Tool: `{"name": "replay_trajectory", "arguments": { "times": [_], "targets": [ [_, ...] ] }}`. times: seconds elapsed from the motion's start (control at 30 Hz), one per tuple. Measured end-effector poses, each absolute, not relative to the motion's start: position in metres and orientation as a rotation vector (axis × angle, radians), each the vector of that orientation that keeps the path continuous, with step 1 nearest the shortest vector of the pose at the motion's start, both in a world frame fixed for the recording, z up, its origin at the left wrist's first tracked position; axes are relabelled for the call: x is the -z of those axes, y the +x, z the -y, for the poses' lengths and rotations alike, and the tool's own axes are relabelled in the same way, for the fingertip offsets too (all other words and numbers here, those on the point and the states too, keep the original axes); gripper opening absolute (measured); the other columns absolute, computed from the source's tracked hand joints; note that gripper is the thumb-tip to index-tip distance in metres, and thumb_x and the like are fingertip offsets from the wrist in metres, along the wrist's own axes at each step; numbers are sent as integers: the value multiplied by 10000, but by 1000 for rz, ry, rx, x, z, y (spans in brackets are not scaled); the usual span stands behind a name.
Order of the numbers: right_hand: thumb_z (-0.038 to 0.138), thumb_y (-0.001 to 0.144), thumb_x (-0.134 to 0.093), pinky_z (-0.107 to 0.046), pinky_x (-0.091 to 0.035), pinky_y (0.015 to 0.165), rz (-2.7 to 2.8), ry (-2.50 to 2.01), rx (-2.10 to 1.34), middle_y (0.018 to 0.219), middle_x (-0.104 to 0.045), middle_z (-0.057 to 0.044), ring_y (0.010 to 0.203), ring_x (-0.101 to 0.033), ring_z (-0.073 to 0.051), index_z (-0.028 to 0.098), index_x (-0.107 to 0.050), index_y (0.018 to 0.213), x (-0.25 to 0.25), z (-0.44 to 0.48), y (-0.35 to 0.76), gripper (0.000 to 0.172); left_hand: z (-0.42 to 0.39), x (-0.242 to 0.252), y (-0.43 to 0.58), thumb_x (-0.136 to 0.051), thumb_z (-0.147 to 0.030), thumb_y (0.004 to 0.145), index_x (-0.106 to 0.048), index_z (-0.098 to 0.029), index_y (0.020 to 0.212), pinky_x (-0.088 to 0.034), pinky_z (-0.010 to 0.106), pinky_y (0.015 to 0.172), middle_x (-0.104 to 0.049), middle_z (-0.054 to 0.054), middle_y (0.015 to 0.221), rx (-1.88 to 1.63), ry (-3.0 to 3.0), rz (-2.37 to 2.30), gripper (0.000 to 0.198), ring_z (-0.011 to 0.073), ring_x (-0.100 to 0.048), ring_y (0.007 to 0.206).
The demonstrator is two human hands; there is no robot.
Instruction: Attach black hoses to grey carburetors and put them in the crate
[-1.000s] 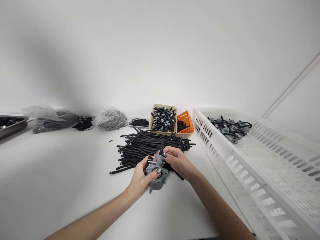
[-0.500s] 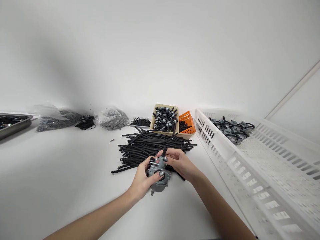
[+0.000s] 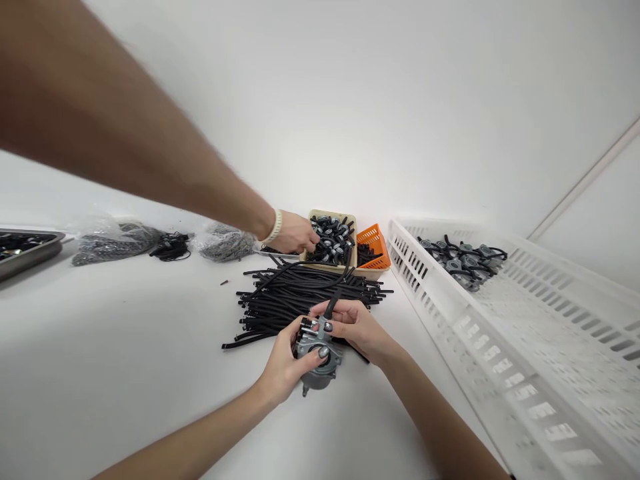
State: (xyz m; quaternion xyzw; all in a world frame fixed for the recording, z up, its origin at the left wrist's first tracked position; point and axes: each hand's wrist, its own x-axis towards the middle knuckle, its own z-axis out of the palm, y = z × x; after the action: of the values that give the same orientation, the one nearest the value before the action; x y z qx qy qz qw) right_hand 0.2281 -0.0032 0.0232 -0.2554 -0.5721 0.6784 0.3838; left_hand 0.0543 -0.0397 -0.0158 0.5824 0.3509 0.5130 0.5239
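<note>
A grey metal carburetor (image 3: 320, 378) is held above the table in my left hand (image 3: 284, 363), whose thumb lies across its front and whose fingers are partly hidden behind it. My right hand (image 3: 361, 330) closes with thumb and fingertips on the carburetor's upper end, beside a short black rubber tube (image 3: 331, 305) that sticks up from the top. Just beyond my hands lies a loose pile of black hoses (image 3: 290, 293), some with small clips on their ends.
A co-worker's hand (image 3: 293, 232) reaches from the left into a cream basket (image 3: 355, 220) of small capped parts. An orange basket (image 3: 384, 247) stands beside it. At right is a white crate (image 3: 450, 313) holding several carburetors (image 3: 465, 263). Plastic bags (image 3: 117, 240) and a metal tray (image 3: 35, 260) lie left.
A co-worker's arm has come in from the upper left, its hand now at the cream basket. My hands keep their hold on the carburetor, with the black tube tilted slightly more to the right.
</note>
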Motion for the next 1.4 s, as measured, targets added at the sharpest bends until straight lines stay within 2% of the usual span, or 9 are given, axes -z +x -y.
{"name": "replay_trajectory", "arguments": {
  "times": [0.2, 0.37, 0.47, 0.57, 0.67, 0.83, 1.0, 1.2, 1.4],
  "targets": [
    [372, 782, -797, -321, -503, 823, 1421, -519, -1775, 939, -736, -78, 852, -687, -187, 151, -741, 934, -27, 4, 231, 274, 40, 18, 52, -765, -631, 641, -594, -166, 863, -406, 266, 698, -568, 13, 800, -1219, 1409, -824, 543, 166, -494, 765],
    [312, 758, -824, -303, -499, 817, 1392, -508, -1812, 975, -729, -81, 871, -685, -176, 147, -697, 924, -33, 5, 232, 266, 38, 24, 50, -770, -623, 644, -625, -172, 930, -438, 268, 722, -593, 18, 826, -1225, 1378, -808, 553, 168, -515, 772],
    [314, 736, -843, -287, -508, 813, 1407, -506, -1793, 1090, -704, -73, 916, -671, -166, 180, -698, 1040, -33, 5, 233, 363, 39, 23, 51, -769, -629, 646, -648, -170, 985, -451, 268, 717, -628, 31, 842, -1228, 1375, -804, 583, 178, -542, 780],
    [316, 743, -839, -274, -504, 836, 1483, -562, -1779, 1056, -706, -56, 938, -658, -155, 199, -702, 1138, -31, 5, 232, 434, 41, 18, 53, -776, -642, 635, -663, -166, 1042, -469, 277, 740, -664, 53, 885, -1221, 1392, -805, 637, 201, -574, 820],
    [326, 758, -826, -260, -492, 830, 1524, -576, -1746, 1007, -705, -49, 902, -653, -145, 181, -739, 1061, -29, 5, 229, 346, 41, 15, 54, -778, -649, 630, -653, -166, 1100, -478, 288, 757, -676, 67, 922, -1217, 1373, -838, 686, 217, -585, 853],
    [362, 801, -787, -282, -496, 809, 1500, -498, -1771, 1023, -700, -70, 851, -662, -152, 154, -732, 949, -29, 4, 230, 261, 39, 21, 52, -776, -649, 617, -648, -162, 913, -445, 264, 694, -601, 31, 811, -1210, 1395, -841, 583, 181, -532, 769],
    [322, 749, -833, -300, -512, 793, 1392, -462, -1837, 1053, -704, -89, 845, -682, -167, 150, -665, 870, -33, 5, 233, 269, 38, 24, 49, -765, -645, 630, -627, -169, 903, -449, 283, 738, -591, 29, 824, -1177, 1382, -830, 566, 186, -527, 779],
    [308, 718, -854, -292, -523, 804, 1491, -602, -1711, 1031, -700, -53, 887, -654, -159, 196, -695, 1087, -29, 6, 228, 417, 40, 16, 52, -755, -632, 651, -639, -158, 1000, -448, 298, 757, -644, 64, 890, -1172, 1439, -853, 600, 227, -570, 847],
    [349, 797, -788, -309, -513, 831, 1620, -472, -1681, 1013, -704, -74, 882, -656, -169, 164, -742, 935, -29, 3, 232, 236, 41, 14, 52, -757, -650, 629, -604, -162, 899, -402, 278, 689, -569, 33, 816, -1183, 1471, -852, 579, 187, -505, 766]
  ]
}}
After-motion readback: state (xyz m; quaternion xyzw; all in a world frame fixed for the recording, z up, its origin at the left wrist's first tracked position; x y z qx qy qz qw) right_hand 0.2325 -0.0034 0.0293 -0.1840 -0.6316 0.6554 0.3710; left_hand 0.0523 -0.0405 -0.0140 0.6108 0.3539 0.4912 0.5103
